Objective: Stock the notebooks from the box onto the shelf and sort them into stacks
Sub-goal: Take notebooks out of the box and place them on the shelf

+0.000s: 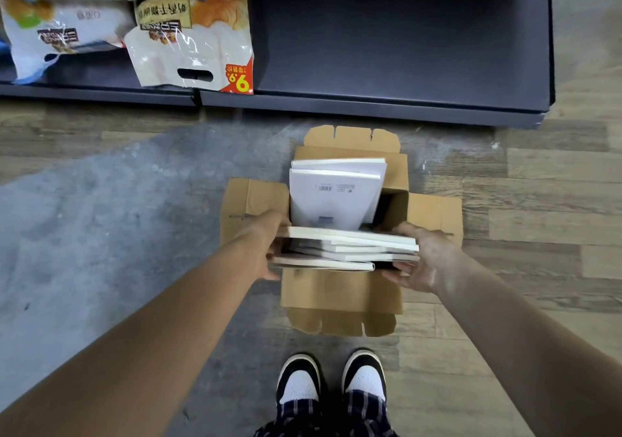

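Observation:
An open cardboard box sits on the floor in front of my feet. I hold a stack of several white notebooks level above its near side. My left hand grips the stack's left end and my right hand grips its right end. Two more white notebooks lean upright inside the box, a barcode showing on the front one. The dark shelf lies beyond the box, its right part bare.
Several bagged snack packs lie on the left part of the shelf, one overhanging the front edge. The box flaps spread out on all sides. My shoes stand just behind the box on the wood-pattern floor.

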Tool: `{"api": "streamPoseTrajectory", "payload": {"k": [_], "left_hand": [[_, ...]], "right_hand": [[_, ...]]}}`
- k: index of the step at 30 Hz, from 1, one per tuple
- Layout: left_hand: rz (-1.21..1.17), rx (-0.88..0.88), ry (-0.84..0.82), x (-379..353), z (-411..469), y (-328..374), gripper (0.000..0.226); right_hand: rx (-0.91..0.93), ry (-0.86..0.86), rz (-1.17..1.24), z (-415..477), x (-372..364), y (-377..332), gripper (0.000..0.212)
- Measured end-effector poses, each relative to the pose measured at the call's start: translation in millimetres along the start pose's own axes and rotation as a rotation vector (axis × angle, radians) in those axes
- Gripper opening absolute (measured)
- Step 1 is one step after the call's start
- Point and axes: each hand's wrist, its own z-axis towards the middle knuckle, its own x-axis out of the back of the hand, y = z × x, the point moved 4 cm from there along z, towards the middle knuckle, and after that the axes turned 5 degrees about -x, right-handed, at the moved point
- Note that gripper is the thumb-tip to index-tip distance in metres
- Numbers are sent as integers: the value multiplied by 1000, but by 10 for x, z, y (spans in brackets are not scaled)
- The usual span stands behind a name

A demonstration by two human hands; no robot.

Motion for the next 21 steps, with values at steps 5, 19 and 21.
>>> {"api": "streamPoseTrajectory", "payload": {"k": [5, 19, 21], "left_hand": [[-122, 127, -153, 28, 109, -57, 23], [142, 283, -328, -21, 246, -35, 29], [134, 292, -343, -30, 253, -12, 31]], "right_hand": [[-9, 63, -188, 31, 8, 49, 18], [-32, -45, -435, 235, 78, 65, 35], [-57, -90, -354, 258, 100, 67, 39]]}}
